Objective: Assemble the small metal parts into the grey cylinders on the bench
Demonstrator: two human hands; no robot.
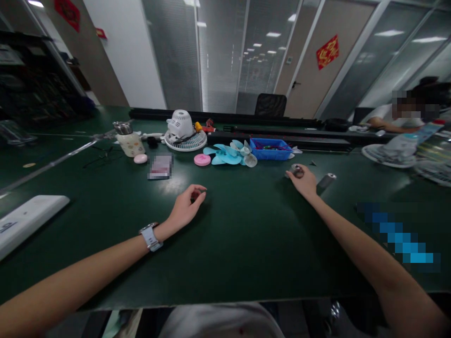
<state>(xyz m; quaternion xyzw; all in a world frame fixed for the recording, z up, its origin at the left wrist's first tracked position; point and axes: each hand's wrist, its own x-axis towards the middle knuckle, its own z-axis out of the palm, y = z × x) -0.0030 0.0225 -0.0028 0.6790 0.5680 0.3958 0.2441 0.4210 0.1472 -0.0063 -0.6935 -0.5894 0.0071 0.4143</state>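
Observation:
My right hand (306, 182) reaches across the green table, its fingers closed around a short silver metal cylinder (297, 169). Just right of that hand, a similar silver cylinder (327, 180) rests on the tabletop. Whether these are batteries, motors or small cans, I cannot tell. My left hand (185, 205), with a watch (151, 236) on the wrist, rests on its side with curved fingers. A gap shows between its thumb and forefinger, and its shaded inside shows no clear object. Light-blue fan blades (229, 154) lie beyond and between the hands.
Along the back stand a white fan body (181, 124) on its round grille, a pink disc (202, 160), a blue tray (270, 149) and a bottle (127, 141). A white bar (31, 218) lies at left. Another person (394, 117) sits far right, behind more fan parts (398, 148).

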